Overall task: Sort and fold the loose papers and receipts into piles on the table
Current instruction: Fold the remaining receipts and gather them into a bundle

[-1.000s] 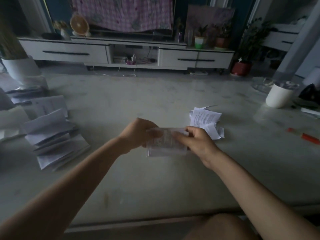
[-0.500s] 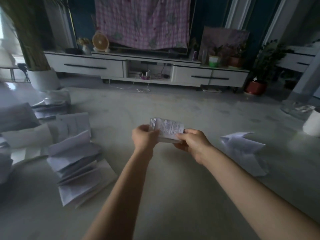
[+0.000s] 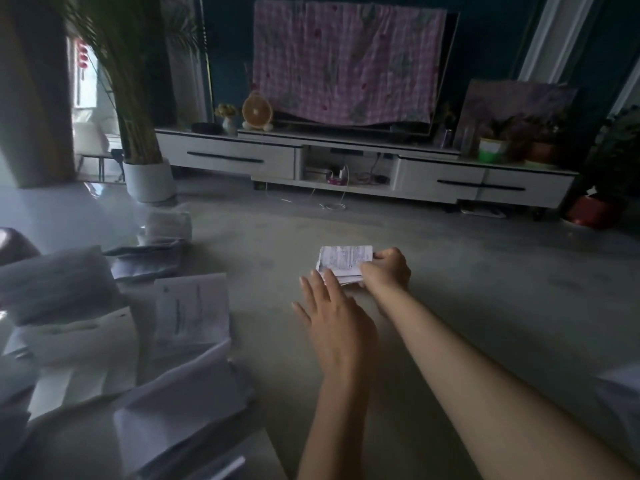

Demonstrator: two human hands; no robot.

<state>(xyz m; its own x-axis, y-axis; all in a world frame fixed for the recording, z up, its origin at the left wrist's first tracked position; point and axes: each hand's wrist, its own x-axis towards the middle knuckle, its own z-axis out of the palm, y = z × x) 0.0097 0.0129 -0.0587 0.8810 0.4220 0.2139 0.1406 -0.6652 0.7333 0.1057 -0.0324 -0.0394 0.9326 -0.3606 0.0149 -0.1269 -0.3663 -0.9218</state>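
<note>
A small folded stack of printed receipts (image 3: 344,263) sits just above the grey table (image 3: 485,306), near its middle. My right hand (image 3: 386,270) grips the stack's right edge with curled fingers. My left hand (image 3: 332,323) is flat with straight fingers, and its fingertips touch the stack's lower left corner. At the left lie piles of folded white papers (image 3: 190,313), one fanned pile (image 3: 180,407) nearest me.
More paper stacks (image 3: 59,282) and a folded dark bundle (image 3: 149,259) crowd the table's left side. A loose white sheet (image 3: 620,393) shows at the right edge. Beyond the table stand a white TV cabinet (image 3: 363,164) and a potted plant (image 3: 145,178).
My left hand let go of the receipts and opened flat beside them. My right hand carried the stack forward. The view swung left, so the loose paper pile on the right slid out.
</note>
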